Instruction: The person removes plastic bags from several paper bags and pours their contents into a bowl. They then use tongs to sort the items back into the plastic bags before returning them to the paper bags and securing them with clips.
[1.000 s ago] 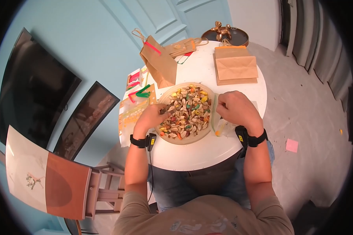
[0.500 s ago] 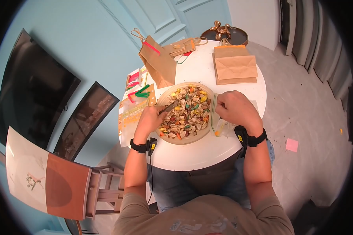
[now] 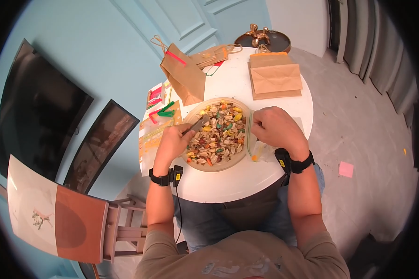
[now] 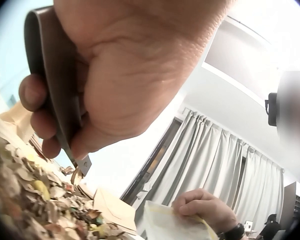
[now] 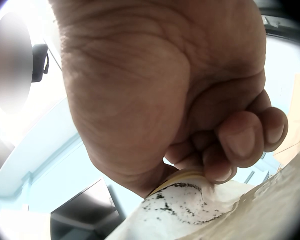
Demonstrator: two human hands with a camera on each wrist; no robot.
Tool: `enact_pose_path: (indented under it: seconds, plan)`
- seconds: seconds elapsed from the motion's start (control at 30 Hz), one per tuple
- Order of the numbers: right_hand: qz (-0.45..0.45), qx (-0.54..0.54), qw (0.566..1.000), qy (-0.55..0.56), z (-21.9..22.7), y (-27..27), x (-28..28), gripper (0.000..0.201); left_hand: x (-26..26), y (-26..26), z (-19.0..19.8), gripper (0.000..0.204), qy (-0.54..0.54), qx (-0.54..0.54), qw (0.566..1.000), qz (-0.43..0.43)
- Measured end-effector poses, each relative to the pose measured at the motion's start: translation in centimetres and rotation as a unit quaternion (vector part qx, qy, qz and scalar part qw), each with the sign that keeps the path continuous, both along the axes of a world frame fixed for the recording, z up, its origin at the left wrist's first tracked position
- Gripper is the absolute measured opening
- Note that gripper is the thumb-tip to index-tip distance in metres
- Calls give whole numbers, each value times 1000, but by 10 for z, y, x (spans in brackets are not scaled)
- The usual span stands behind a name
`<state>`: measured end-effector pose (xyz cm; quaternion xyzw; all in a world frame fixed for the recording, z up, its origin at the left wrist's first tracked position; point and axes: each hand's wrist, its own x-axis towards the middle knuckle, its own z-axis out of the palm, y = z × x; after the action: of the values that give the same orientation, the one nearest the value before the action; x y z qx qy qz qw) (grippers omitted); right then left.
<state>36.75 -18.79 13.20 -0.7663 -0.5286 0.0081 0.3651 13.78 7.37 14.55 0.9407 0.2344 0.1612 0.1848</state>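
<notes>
My left hand (image 3: pixel 171 142) grips dark metal tweezers (image 3: pixel 199 124) over the left side of a round beige bowl (image 3: pixel 214 168). Dried petals and leaves (image 3: pixel 219 135) fill the bowl, with yellow, orange and green bits among them. In the left wrist view the tweezers' bent end (image 4: pixel 39 20) rises above the fingers, and the tips (image 4: pixel 84 164) overlap a brownish petal. My right hand (image 3: pixel 280 128) pinches the zip edge of a clear plastic bag (image 3: pixel 261 151) beside the bowl's right rim. Dark specks cling inside the bag in the right wrist view, and an orange bit lies near its bottom.
A brown paper bag (image 3: pixel 186 76) stands behind the bowl, flat paper bags (image 3: pixel 274 79) lie at the back right. Green ties (image 3: pixel 166 110) and more plastic bags (image 3: pixel 156 142) are at the left. The round white table's edge (image 3: pixel 228 202) is close to my body.
My left hand has turned, so the tweezers show more and point further across the bowl. My right hand stays at the bag. The whole head view has shifted slightly.
</notes>
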Motion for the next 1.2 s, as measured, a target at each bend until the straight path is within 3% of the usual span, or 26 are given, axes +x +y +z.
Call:
enact_pose_path:
  seconds: [0.13,0.23,0.37,0.57,0.67,0.77,0.97,1.2]
  plan:
    - [0,-4,1000,4,0,0,0,22,9,-34,16,28,-24,-50,998,-22]
    - [-3,1,1000,8,0,-1,0,21,19,-66,18,30,-64,-77,990,-97]
    - [-15,6,1000,23,1,-4,3,19,20,-96,23,37,-19,-46,986,-159]
    - [-21,-5,1000,18,3,-6,3,19,-20,-47,10,41,-3,-62,997,-37]
    - [-16,1,1000,19,4,-6,1,19,-47,-5,5,44,16,18,998,61]
    - [-15,1,1000,18,3,-5,0,18,-66,25,2,44,16,24,995,95]
    - [-12,-13,1000,17,4,-1,-3,19,-74,29,-8,42,75,-111,989,69]
    - [2,-13,1000,9,-1,7,-5,18,-38,2,-13,40,126,1,991,48]
